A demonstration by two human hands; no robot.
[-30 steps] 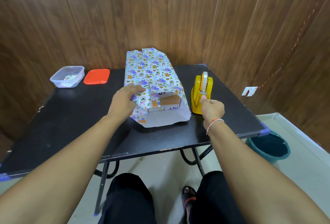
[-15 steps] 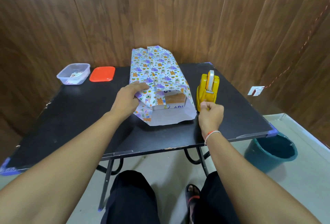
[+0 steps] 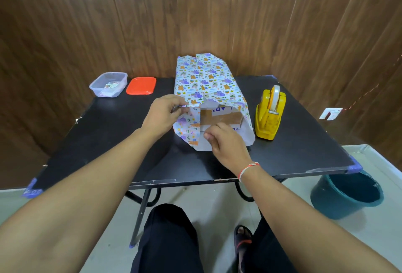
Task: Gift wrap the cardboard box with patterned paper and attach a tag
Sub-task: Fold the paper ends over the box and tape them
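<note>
The cardboard box (image 3: 221,118) lies in the middle of the black table (image 3: 104,142), with patterned paper (image 3: 208,81) draped over its top and sides. Its near end is open and shows brown card. My left hand (image 3: 163,116) pinches the paper's left flap at the box's near left corner. My right hand (image 3: 228,142) hovers in front of the open end, over the white bottom flap. Its thumb and fingertips are pinched together as if on a short strip of clear tape, which I can barely make out.
A yellow tape dispenser (image 3: 269,116) stands just right of the box. At the back left are a clear plastic container (image 3: 108,84) and its red lid (image 3: 141,85). A teal bucket (image 3: 345,196) sits on the floor by the table's right corner.
My right hand left the tape dispenser and moved left to the front of the box. My left hand shifted from pressing on the paper to pinching the left flap.
</note>
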